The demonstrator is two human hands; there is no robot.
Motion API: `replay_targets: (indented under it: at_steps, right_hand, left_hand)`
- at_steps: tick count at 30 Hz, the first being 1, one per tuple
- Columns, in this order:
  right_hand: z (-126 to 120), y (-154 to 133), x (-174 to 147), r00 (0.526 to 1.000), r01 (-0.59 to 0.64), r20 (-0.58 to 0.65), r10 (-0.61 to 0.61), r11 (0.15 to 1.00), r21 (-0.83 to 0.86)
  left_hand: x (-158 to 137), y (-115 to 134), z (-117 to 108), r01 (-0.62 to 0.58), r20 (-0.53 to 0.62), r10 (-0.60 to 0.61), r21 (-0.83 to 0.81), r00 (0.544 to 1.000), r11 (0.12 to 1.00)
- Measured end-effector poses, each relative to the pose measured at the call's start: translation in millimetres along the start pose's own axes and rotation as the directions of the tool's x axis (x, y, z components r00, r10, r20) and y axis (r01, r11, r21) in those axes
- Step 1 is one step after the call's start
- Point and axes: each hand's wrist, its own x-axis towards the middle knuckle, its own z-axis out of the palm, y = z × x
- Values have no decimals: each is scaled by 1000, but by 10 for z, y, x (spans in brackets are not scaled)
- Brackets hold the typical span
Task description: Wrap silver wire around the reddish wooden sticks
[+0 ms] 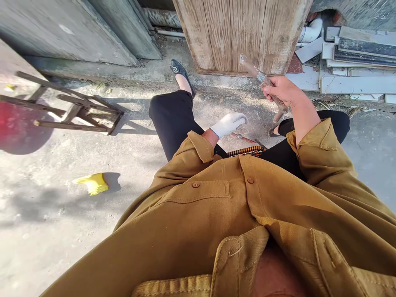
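My right hand (278, 91), bare, is closed around a brown, stick-like tool (278, 105) with a knobbed lower end. Silvery wire is wound around it just above my fingers, and its far part is pale and blurred, so I cannot tell its exact kind. My left hand (227, 124) wears a white knit glove and hangs between my knees. Its fingers are curled together; whatever they may hold is hidden. Just below the glove, a thin reddish rod (247, 139) shows beside a black-and-orange striped woven edge (244, 151), partly covered by my shirt.
A wooden stool (77, 109) lies tipped over at the left, next to a red round object (23, 126). A yellow piece (93, 182) lies on the concrete. Ahead leans a weathered wooden panel (232, 33). Stacked boards (359, 84) and a white pipe (312, 31) are at the right.
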Motion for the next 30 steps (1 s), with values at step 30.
replay_targets:
  at_steps: [30]
  right_hand:
    - [85, -64, 18, 1000, -15, 3, 15, 995, 102]
  left_hand:
    - [9, -21, 1, 18, -19, -18, -36, 1000, 999]
